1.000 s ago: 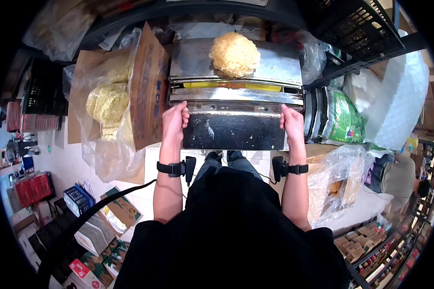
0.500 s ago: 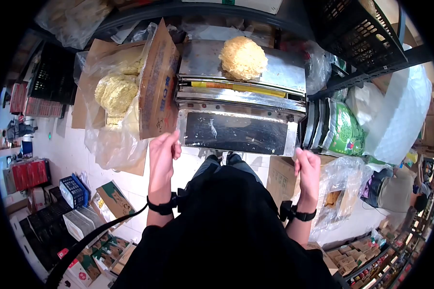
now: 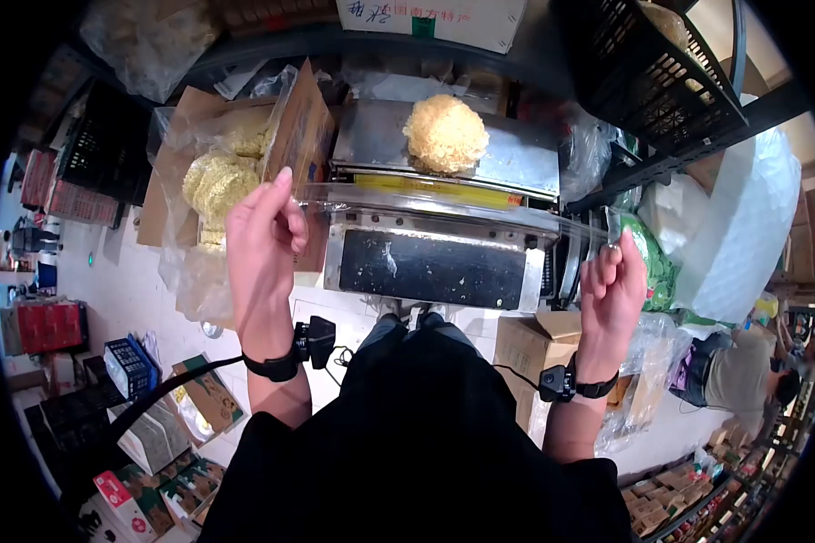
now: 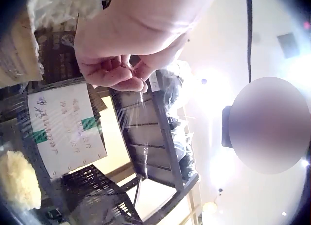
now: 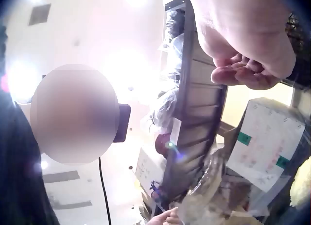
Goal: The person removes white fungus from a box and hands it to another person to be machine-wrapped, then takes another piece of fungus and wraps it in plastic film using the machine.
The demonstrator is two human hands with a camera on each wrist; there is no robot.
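A sheet of clear plastic film [image 3: 575, 229] stretches across between the two hands, above a metal wrapping machine [image 3: 353, 127]. My left hand [image 3: 261, 231] pinches its left corner between thumb and curled fingers; in the left wrist view creases in the film [image 4: 141, 106] run down from the fingertips. The right hand [image 3: 614, 282] grips the other end, fingers curled in. Behind the film, a pale yellow, ruffled, round clump [image 3: 445, 134] like dried white fungus sits on the machine's metal top. A black plate [image 3: 430, 270] forms the machine's front, below a yellow strip [image 3: 407, 188].
An open cardboard box [image 3: 303, 127] with plastic-lined yellow clumps [image 3: 219, 185] stands left of the machine. On the right are green bags [image 3: 652, 258] and another carton [image 3: 534, 348]. A black crate [image 3: 652, 81] and shelf overhang the back. Another person [image 3: 733, 371] is at far right.
Both hands first drew back toward the body from the machine's bar over the black plate. Now they are higher, farther forward and wider apart, with the film raised between them.
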